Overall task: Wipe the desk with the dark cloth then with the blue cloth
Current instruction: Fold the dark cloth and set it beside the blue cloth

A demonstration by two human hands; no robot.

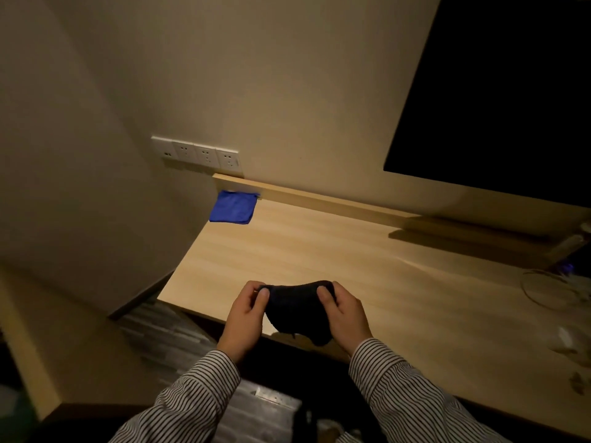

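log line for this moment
left hand, right hand: grip dark cloth at desk front edge | blue cloth: flat, far left corner, untouched

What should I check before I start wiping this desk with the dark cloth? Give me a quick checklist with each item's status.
1. Dark cloth in hand: ok. The left hand and right hand each pinch one end.
2. Cloth spread flat for wiping: not ok. It is bunched between the hands at the front edge of the desk.
3. Blue cloth ready for the second pass: ok. It lies at the far left corner.
4. Right end free of obstacles: not ok. Clear items sit there, too blurred to identify.
5. Cloth damp enough: cannot tell.
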